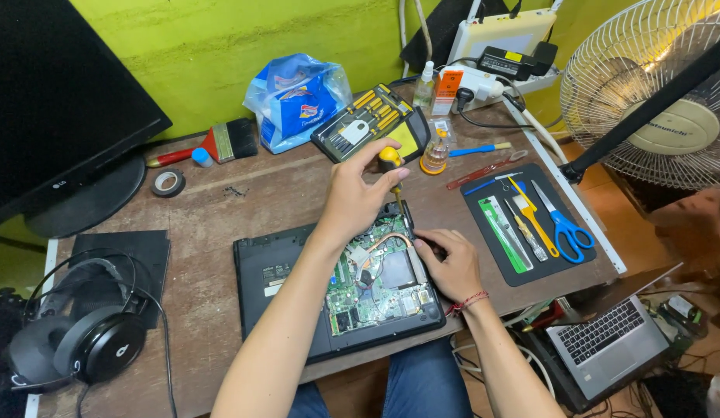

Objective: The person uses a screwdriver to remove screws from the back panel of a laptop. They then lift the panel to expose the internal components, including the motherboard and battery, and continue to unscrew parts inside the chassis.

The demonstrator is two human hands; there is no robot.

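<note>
Now two hands work one opened laptop [298, 310]: left hand [358, 193] gripping one screwdriver [392, 172], right hand [451, 265] curled.

Head camera looks steeply down — close over the desk [220, 201].

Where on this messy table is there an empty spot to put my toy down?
Bare wood lies between the tape roll and the opened laptop, and in front of the headphones. It is crowded by the black tool mat, the screwdriver case, and both hands, left and right.
</note>
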